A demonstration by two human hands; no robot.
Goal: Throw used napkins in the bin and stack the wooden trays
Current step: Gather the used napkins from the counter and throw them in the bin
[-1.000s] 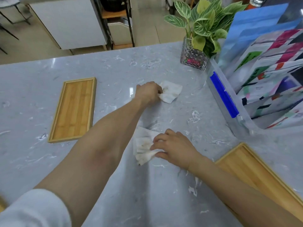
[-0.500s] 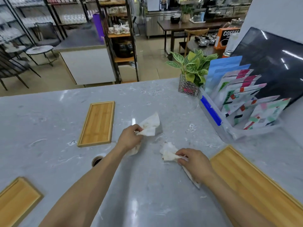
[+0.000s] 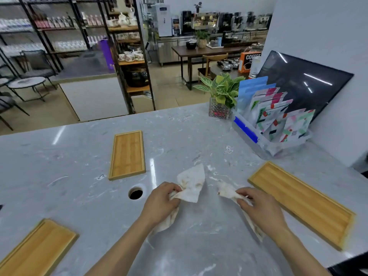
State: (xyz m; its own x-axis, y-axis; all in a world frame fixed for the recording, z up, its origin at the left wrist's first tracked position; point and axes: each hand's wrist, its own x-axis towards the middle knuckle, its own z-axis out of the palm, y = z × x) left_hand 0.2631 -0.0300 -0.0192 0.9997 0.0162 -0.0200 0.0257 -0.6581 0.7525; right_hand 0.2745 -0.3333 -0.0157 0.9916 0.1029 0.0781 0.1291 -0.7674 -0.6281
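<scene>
My left hand (image 3: 161, 202) grips a stained white napkin (image 3: 192, 185) lifted off the grey marble counter. My right hand (image 3: 258, 208) grips a second crumpled napkin (image 3: 226, 191), part of which trails under the wrist. A round hole (image 3: 136, 193) in the countertop lies just left of my left hand. Three wooden trays lie flat and apart: one tray (image 3: 127, 154) at centre left, one long tray (image 3: 302, 202) at the right, one tray (image 3: 35, 250) at the near left corner.
A potted plant in a glass vase (image 3: 220, 96) and a clear box of coloured packets (image 3: 272, 124) stand at the counter's back right. A dark panel (image 3: 304, 84) leans on the wall. Shelves, chairs and tables lie beyond the counter's far edge.
Both hands lifted their napkins off the counter and drew back toward me. The view tilted up, bringing the hole and the near left tray into sight.
</scene>
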